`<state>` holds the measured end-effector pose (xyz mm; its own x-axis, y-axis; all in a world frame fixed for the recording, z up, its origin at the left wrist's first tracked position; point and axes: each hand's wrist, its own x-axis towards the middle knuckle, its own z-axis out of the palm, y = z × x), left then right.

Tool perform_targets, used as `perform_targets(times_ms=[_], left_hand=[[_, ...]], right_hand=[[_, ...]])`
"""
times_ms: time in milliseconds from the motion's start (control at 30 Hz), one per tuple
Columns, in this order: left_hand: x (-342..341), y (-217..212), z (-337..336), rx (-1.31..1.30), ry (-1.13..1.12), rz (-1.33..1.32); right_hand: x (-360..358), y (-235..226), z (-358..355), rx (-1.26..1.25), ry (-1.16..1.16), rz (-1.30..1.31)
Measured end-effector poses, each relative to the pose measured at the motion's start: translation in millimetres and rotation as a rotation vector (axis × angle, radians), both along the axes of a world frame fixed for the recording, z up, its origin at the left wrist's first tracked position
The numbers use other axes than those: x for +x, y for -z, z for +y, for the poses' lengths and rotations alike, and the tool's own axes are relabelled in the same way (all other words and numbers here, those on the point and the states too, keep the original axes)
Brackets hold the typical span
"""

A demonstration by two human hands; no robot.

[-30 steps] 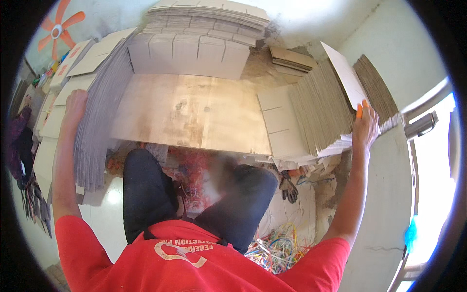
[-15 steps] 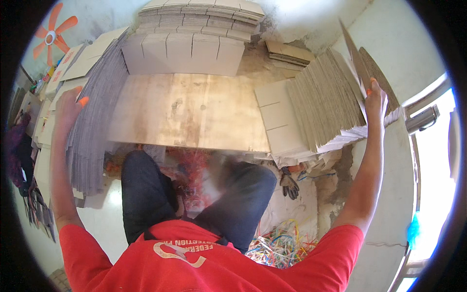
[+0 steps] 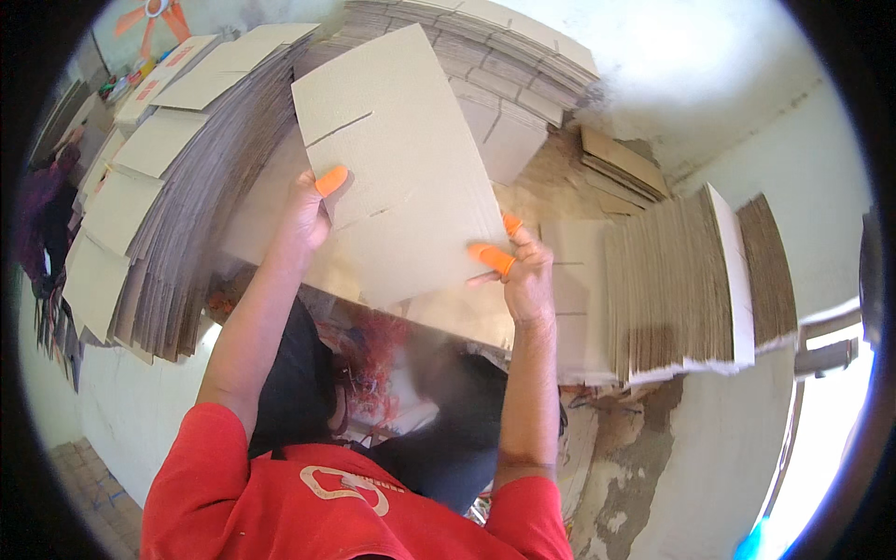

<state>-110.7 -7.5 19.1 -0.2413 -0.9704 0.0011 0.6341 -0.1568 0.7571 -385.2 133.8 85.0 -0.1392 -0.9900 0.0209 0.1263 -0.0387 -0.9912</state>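
A slotted cardboard sheet (image 3: 411, 140) is held tilted above the middle of the wooden board (image 3: 448, 308). My left hand (image 3: 315, 207) grips its left edge, an orange finger cover on the thumb lying over the face. At the lower right edge my right hand (image 3: 525, 271) pinches the same sheet, with orange covers on the thumb and another finger. Two short slits show in the sheet, both near its left side. The fingers behind the cardboard are hidden.
A tall leaning stack of cardboard (image 3: 224, 149) stands at the left, and another row of upright sheets (image 3: 663, 280) at the right. Behind lie more stacked pieces (image 3: 513, 84) and a small flat pile (image 3: 623, 166). An orange fan (image 3: 149, 11) is at the far left.
My right hand has come inward from the right-hand row, bringing a cardboard sheet. My left hand has left the left stack and now grips that sheet. The view has shifted.
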Motion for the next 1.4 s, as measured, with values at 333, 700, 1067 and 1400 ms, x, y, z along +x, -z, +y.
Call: perform_targets(times_ms=[333,700,1067,1400], left_hand=[[-53.4,8.2,-79.2,-0.052,0.068,-0.182],[-187.9,3.9,-199.8,-1.262,-0.25,-1.374],[-212.1,4.8,-226.1,-1.325,-0.188,-1.774],[-201.4,7.6,-221.5,-1.32,-0.207,-1.687]], right_hand=[[-3.2,15.9,-58.4,-0.234,0.284,0.429],[-95.7,10.8,-55.9,-0.25,0.938,0.609],[-90.3,29.2,-70.1,-0.444,0.85,0.579],[-81.2,28.3,-68.2,-0.437,0.855,0.596]])
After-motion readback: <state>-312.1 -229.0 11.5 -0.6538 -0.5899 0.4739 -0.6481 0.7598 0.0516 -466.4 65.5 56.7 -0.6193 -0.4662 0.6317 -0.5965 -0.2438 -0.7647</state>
